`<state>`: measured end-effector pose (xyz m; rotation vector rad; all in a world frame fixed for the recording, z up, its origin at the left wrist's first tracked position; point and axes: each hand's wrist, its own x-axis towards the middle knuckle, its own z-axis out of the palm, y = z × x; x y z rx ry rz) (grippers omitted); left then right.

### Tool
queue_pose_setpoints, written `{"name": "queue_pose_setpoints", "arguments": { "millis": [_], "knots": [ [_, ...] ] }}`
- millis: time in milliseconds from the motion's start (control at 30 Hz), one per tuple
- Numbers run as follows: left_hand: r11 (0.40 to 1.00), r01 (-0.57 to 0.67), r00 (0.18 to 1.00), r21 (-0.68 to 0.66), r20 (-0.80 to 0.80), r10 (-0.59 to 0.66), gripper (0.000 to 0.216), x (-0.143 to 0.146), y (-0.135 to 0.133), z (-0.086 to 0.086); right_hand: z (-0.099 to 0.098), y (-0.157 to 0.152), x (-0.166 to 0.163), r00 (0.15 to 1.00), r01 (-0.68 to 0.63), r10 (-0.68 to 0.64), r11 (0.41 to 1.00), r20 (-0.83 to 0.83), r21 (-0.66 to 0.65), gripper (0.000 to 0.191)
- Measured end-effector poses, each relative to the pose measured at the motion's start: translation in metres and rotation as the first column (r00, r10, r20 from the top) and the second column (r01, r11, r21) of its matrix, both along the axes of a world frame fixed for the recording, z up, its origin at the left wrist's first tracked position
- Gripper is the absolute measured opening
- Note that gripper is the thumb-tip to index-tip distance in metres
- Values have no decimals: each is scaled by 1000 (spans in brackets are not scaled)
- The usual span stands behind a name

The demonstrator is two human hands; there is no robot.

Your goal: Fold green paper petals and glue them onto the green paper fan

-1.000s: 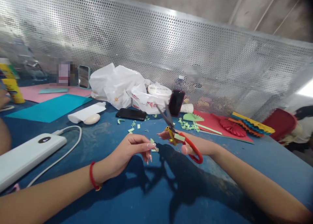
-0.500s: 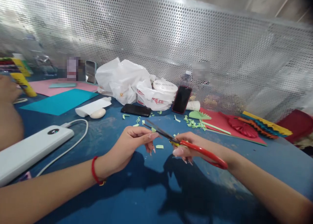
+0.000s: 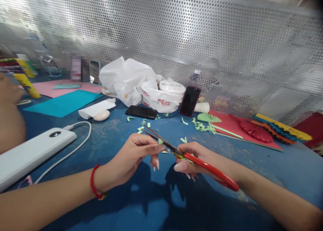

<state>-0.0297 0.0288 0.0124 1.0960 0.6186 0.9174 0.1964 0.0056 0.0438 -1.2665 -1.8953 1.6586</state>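
Observation:
Between the thumb and fingers of my left hand [image 3: 137, 155] is pinched a small piece of light green paper [image 3: 160, 141]. My right hand [image 3: 199, 157] is closed round a pair of scissors [image 3: 208, 168] with red handles and dark blades. The blades point left and lie across the green piece, just above my left fingertips, slightly apart. A bit of green also shows by my right fingers, partly hidden. Small green paper scraps [image 3: 201, 126] lie scattered on the blue table [image 3: 141, 209] beyond my hands.
A white power bank [image 3: 32, 153] with a cable lies at left, near another person's arm [image 3: 11, 113]. White plastic bags [image 3: 128, 83], a black phone [image 3: 141, 112] and a propped phone [image 3: 189, 101] stand behind. Red paper [image 3: 227, 121] and folded paper fans [image 3: 282, 128] lie right.
The scissors have tilted, their handles dropping lower and the blades moving a little left over the green piece. My left hand keeps its pinch. The whole view has shifted slightly.

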Motion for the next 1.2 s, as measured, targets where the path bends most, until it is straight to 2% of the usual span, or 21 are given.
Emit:
{"name": "queue_pose_setpoints", "arguments": {
  "millis": [267,400,667,867,1000,1200],
  "knots": [
    [993,-121,992,7,-20,122,23,1,-5,0,2,0,-2,999,8,-8,1000,36,-16,44],
    [996,-93,996,-9,-12,93,24,2,-5,-4,6,0,-4,997,3,0,999,79,-35,44],
    [994,-96,995,-46,2,96,25,2,-6,-2,1,-2,-7,1000,-11,11,999,-9,37,42],
    [994,-96,995,-47,3,96,24,0,-9,-2,-4,-8,-8,998,-4,7,999,-62,44,43],
    [994,-95,996,-59,-4,95,24,0,-10,-2,2,-15,-11,999,44,-44,999,-23,14,45],
    [993,-105,994,-56,-28,104,23,0,-9,1,13,-18,-15,999,17,-19,999,46,41,52]
  ]
}}
